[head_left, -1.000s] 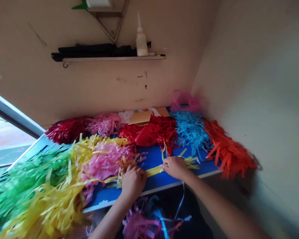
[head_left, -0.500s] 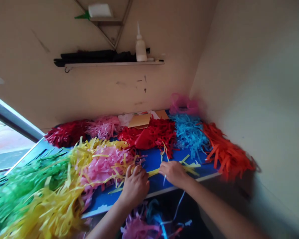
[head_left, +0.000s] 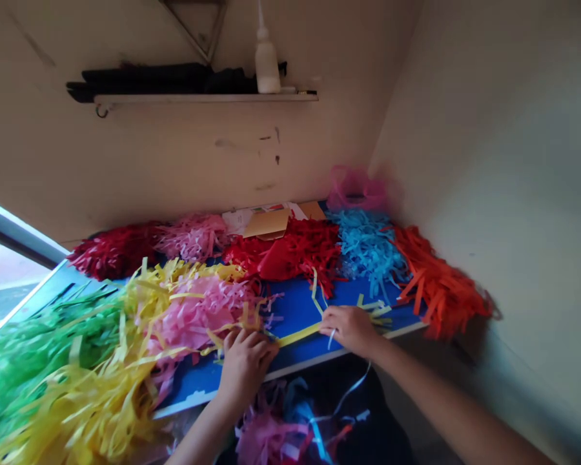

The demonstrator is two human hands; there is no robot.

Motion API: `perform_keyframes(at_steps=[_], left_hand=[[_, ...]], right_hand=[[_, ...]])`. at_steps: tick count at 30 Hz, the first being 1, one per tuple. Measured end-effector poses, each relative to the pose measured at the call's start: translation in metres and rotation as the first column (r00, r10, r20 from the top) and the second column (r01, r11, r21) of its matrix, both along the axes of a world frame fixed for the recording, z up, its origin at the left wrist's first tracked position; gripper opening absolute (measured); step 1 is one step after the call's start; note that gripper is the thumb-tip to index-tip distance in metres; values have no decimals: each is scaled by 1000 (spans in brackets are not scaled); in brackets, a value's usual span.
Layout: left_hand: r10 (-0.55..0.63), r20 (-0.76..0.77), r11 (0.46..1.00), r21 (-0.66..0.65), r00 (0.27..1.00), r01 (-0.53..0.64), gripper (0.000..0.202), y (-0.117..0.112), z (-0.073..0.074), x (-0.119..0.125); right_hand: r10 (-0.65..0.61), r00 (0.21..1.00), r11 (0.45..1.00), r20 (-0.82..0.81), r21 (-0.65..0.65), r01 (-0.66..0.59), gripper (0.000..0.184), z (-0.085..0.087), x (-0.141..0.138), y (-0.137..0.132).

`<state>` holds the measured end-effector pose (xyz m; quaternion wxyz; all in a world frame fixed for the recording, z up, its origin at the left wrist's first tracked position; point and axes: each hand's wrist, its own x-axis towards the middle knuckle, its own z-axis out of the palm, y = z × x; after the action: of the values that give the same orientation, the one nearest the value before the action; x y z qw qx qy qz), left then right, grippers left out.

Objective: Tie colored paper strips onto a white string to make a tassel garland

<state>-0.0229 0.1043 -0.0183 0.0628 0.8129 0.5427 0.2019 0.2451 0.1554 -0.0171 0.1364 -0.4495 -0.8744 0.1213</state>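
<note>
My left hand (head_left: pixel 246 366) and my right hand (head_left: pixel 350 330) rest on a blue board (head_left: pixel 295 311), pinching opposite ends of a long yellow paper strip (head_left: pixel 297 335). The strip's left end disappears under my left fingers, beside a pink paper fringe (head_left: pixel 198 311) and a yellow paper fringe (head_left: pixel 97 381). Thin yellow strips (head_left: pixel 372 311) lie just beyond my right hand. Along the back lie red (head_left: pixel 290 252), blue (head_left: pixel 368 248) and orange (head_left: pixel 438 284) fringes. A green fringe (head_left: pixel 39 365) spreads at the lower left.
A white glue bottle (head_left: pixel 266 61) stands on a wall shelf (head_left: pixel 203 98) with dark items. Cardboard pieces (head_left: pixel 266 223) and a pink plastic bag (head_left: pixel 356 190) sit at the back. Coloured paper scraps (head_left: pixel 271 436) lie below the board's front edge.
My hands have moved apart, left hand leftward and right hand rightward, and the yellow strip now runs straighter between them. The whole scene sits slightly higher in view.
</note>
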Motion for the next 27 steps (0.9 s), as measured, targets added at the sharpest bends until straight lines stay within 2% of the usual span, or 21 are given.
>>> perform_keyframes(at_steps=[3, 8, 12, 14, 16, 20, 23, 27], left_hand=[[15, 11, 999, -50, 1000, -15, 20, 2, 1, -3], [106, -92, 993, -48, 990, -111, 26, 5, 7, 10], [146, -144, 988, -29, 979, -151, 19, 7, 14, 18], [133, -161, 991, -9, 978, -136, 13, 7, 17, 20], [63, -178, 998, 31, 982, -59, 15, 5, 18, 21], [-63, -216, 990, 110, 974, 88, 22, 2, 15, 25], [-48, -192, 988, 135, 980, 75, 13, 4, 13, 28], [-20, -162, 982, 184, 987, 50, 12, 9, 12, 32]], right_hand=[[-48, 998, 998, -40, -52, 46, 8, 3, 7, 2], [-133, 991, 986, -21, -100, 130, 13, 9, -2, 5], [-200, 979, 974, 50, -102, 204, 15, 11, -11, 13], [-198, 977, 976, 78, -79, 204, 15, 14, -13, 14], [-144, 985, 988, 95, -41, 149, 13, 17, -14, 13], [89, 986, 996, 140, 13, -91, 14, 18, -15, 6], [171, 968, 982, 184, 45, -183, 19, 15, -18, 6], [173, 965, 977, 196, 89, -193, 20, 15, -22, 9]])
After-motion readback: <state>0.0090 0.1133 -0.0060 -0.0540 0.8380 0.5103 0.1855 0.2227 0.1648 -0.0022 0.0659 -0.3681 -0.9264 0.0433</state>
